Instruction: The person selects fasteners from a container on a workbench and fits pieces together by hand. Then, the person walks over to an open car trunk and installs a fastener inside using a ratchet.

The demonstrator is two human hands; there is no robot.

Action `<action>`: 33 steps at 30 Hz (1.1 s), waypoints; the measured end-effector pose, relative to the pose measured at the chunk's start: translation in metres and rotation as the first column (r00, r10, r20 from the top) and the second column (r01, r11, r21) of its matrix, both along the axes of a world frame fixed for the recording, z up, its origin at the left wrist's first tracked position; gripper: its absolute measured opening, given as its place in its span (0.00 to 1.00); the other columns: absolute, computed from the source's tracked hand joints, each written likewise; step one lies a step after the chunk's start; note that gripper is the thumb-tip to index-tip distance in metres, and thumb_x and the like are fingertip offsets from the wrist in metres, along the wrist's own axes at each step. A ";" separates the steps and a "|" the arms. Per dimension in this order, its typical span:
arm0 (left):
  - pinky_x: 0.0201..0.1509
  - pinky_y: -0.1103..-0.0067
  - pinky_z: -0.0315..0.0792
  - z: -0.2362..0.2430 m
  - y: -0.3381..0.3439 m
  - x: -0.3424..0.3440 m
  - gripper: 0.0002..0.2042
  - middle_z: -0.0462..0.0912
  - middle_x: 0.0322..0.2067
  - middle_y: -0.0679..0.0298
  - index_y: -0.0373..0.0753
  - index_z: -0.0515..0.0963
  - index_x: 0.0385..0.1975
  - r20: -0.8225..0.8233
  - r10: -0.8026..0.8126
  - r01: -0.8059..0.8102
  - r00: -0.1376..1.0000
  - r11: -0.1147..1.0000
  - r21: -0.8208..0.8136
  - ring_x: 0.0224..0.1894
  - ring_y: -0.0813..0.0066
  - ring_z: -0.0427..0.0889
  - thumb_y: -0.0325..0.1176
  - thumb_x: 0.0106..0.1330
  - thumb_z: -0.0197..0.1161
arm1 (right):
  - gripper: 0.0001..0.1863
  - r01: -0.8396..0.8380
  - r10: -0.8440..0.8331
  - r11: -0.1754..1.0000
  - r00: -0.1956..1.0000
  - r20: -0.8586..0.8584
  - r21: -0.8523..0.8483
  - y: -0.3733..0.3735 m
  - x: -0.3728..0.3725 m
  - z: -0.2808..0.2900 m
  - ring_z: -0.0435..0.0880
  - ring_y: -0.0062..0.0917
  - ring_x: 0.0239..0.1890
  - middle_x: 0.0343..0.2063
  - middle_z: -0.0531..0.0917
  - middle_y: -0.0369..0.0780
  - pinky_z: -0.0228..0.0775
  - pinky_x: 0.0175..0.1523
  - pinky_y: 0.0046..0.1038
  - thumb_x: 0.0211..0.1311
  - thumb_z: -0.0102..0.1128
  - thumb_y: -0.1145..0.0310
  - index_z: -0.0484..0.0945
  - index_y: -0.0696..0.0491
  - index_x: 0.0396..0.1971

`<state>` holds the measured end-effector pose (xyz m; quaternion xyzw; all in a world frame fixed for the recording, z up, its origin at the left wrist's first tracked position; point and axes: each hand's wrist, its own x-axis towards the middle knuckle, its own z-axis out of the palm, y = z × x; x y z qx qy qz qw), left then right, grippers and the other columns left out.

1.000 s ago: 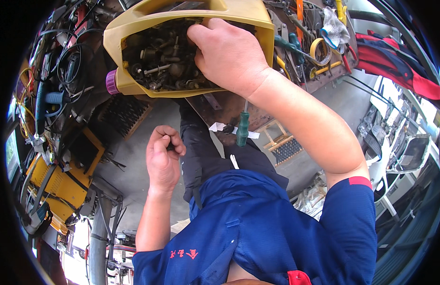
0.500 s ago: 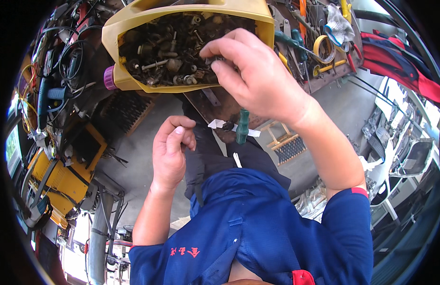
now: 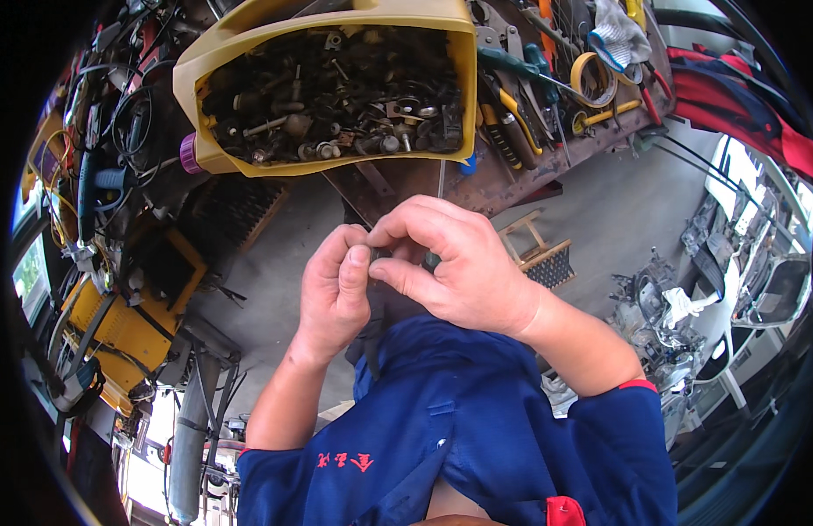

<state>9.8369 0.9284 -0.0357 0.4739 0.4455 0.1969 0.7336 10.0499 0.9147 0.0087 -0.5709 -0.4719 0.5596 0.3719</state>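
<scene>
My left hand (image 3: 335, 285) and my right hand (image 3: 463, 267) meet in front of my body, below the bench edge. Thumb and forefinger of each are closed, tip to tip, around a small dark piece (image 3: 377, 254) too hidden to name. Behind my right hand, a bit of green screwdriver handle (image 3: 431, 261) shows through the gap of its fingers, with a thin shaft above it. Beyond both hands lies a yellow plastic jug (image 3: 185, 83) with one side cut away and a purple cap (image 3: 188, 153). Heaped inside it are dark, greasy bolts, nuts and washers (image 3: 336, 96).
Pliers (image 3: 519, 114), screwdrivers, a yellow tape roll (image 3: 592, 79) and a whitish glove (image 3: 619, 37) crowd the bench (image 3: 547, 180) to the right. Cables and tools hang at the left. A low wooden stool (image 3: 547, 256) stands on the floor; car parts (image 3: 661, 298) lie at the right.
My right hand has come down from the jug's hardware to my left hand, still pinching a small piece. The fingertips of both hands now meet. The jug appears slightly farther left.
</scene>
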 end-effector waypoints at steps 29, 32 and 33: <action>0.56 0.78 0.75 0.003 -0.046 0.051 0.22 0.82 0.43 0.66 0.30 0.77 0.54 -0.037 -0.161 0.156 0.986 0.982 -0.104 0.47 0.78 0.79 0.47 0.81 0.53 | 0.14 0.029 -0.039 0.995 0.995 -0.095 -0.097 -0.052 0.030 -0.020 0.71 0.17 0.23 0.22 0.73 0.34 0.66 0.28 0.22 0.51 0.62 0.78 0.72 0.56 0.38; 0.55 0.78 0.75 0.003 -0.047 0.047 0.22 0.83 0.43 0.66 0.30 0.78 0.52 -0.058 -0.176 0.168 0.983 0.978 -0.123 0.46 0.78 0.80 0.47 0.82 0.53 | 0.11 0.053 -0.063 0.994 0.992 -0.107 -0.094 -0.049 0.028 -0.019 0.68 0.20 0.19 0.18 0.70 0.35 0.66 0.27 0.26 0.51 0.60 0.79 0.70 0.55 0.35; 0.54 0.78 0.76 0.004 -0.047 0.047 0.21 0.84 0.43 0.66 0.30 0.78 0.52 -0.045 -0.159 0.152 0.986 0.979 -0.135 0.46 0.78 0.80 0.47 0.82 0.53 | 0.11 0.029 -0.036 0.997 0.994 -0.106 -0.071 -0.048 0.029 -0.019 0.69 0.21 0.19 0.19 0.71 0.35 0.66 0.27 0.26 0.51 0.60 0.79 0.70 0.55 0.35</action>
